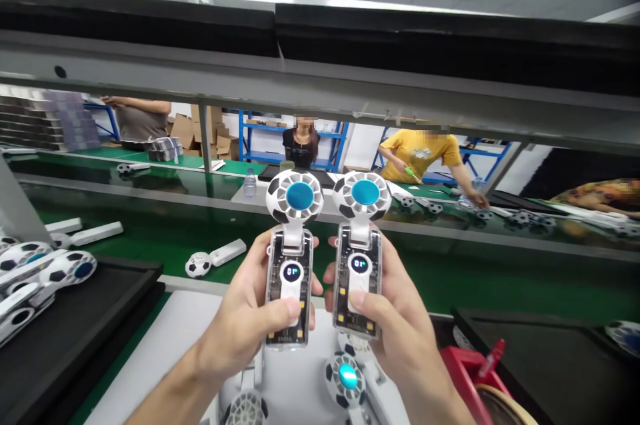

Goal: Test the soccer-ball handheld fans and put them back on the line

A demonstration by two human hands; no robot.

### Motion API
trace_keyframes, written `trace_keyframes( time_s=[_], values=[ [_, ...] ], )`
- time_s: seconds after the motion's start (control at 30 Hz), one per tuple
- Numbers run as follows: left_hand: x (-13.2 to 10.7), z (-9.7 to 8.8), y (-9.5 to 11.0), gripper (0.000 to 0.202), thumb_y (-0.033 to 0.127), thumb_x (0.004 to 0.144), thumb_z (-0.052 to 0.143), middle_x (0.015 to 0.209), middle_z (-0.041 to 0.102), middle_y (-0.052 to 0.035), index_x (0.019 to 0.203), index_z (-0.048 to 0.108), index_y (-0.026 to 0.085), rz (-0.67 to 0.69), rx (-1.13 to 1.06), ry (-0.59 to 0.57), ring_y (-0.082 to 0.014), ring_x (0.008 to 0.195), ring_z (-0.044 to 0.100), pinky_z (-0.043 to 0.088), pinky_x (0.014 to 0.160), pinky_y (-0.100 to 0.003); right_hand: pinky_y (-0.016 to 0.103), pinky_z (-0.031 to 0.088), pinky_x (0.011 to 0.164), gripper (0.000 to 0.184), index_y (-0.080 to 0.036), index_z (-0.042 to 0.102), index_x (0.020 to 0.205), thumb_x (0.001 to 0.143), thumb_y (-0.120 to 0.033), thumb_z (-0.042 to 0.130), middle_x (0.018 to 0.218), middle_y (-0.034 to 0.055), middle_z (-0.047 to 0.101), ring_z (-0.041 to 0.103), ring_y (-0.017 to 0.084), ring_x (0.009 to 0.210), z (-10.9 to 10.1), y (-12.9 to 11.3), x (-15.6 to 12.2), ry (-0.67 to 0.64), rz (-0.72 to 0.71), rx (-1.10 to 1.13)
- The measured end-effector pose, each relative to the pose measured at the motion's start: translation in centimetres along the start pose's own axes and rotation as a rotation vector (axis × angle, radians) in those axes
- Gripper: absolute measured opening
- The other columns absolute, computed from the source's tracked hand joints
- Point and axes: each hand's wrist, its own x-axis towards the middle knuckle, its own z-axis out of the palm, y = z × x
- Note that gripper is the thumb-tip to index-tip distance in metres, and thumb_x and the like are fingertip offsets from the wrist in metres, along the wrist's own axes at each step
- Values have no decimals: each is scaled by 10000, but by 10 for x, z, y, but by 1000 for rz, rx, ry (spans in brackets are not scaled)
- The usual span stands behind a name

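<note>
My left hand (245, 308) is closed round a small handheld fan (291, 270) with a black-and-white football-patterned head and a blue centre. Its clear-fronted body shows dark circuitry and a round lit display reading 01. A matching handheld fan (359, 262) is gripped upright in my right hand (400, 318), its display also lit with 01. Each thumb rests on the white panel below the display. The two fans stand side by side, apart. Below my right hand lies another football fan (346, 378) with a glowing cyan centre, and a further fan head (246, 408) shows beneath my left wrist.
White sheet (150, 358) covers the near surface. Left, a black tray (115, 298) holds several fans; right are another black tray (560, 358) and a red container (460, 372). One fan (200, 265) lies on the green belt (480, 265). Several people work across it, under an overhead beam (400, 85).
</note>
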Motion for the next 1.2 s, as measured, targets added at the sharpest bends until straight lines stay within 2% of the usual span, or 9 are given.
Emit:
trace_keyframes(
  time_s=[0.17,0.3,0.4,0.57,0.7,0.8,0.9,1.1,1.2],
  values=[
    [2,-2,-1,605,228,824,732,974,665,-57,1349,432,249,-13,-16,-12,-171,718,678,542,619,-265,294,541,613,709,-285,340,1466,839,-249,671,1104,74,651,652,220,888,0,1,-1,-4,-2,36],
    [3,-5,-3,602,213,826,729,979,671,-62,1350,435,243,-27,-43,-33,-162,724,671,546,640,-271,315,551,603,712,-291,311,1478,857,-224,654,1049,58,664,657,195,768,2,3,1,-51,11,74],
    [3,-4,-4,590,223,832,724,988,668,-63,1345,432,247,-41,-60,-31,-167,731,671,553,658,-291,350,556,596,703,-317,295,1479,872,-252,643,1110,60,654,655,186,699,2,4,2,-74,34,81],
    [4,-2,-5,543,203,840,710,979,661,-60,1318,454,247,-67,-104,-17,-161,731,666,546,649,-279,344,553,643,705,-303,314,1469,861,-263,668,1213,82,628,661,241,922,0,5,2,-15,68,78],
    [5,-2,-7,534,200,844,703,984,661,-56,1313,454,263,-77,-143,-9,-163,722,675,538,641,-275,350,550,682,718,-303,310,1471,858,-275,682,1248,88,616,650,248,969,-3,5,2,2,87,67],
    [5,-3,-8,564,237,832,720,991,661,-64,1322,442,248,-83,-144,-4,-168,722,671,537,642,-283,352,545,681,739,-288,282,1494,866,-272,672,1108,75,659,645,240,922,-4,5,3,9,79,53],
    [5,-3,-9,515,278,878,669,968,669,-70,1322,414,236,-99,-104,41,-163,695,659,523,605,-273,350,539,686,747,-276,276,1502,866,-252,667,1000,54,674,644,215,828,-4,3,4,25,76,20],
    [7,-1,-9,469,276,917,589,875,678,-50,1327,367,230,-91,-40,115,-149,598,628,501,543,-273,345,526,656,727,-285,290,1491,866,-233,657,1009,54,673,643,202,760,-6,0,4,54,73,-5],
    [8,-2,-11,384,283,916,579,975,658,-57,1254,403,233,-64,-4,162,-156,593,654,518,509,-281,353,516,618,686,-286,315,1466,865,-240,643,1004,54,669,638,204,715,-8,2,3,41,35,-10]
  ],
)
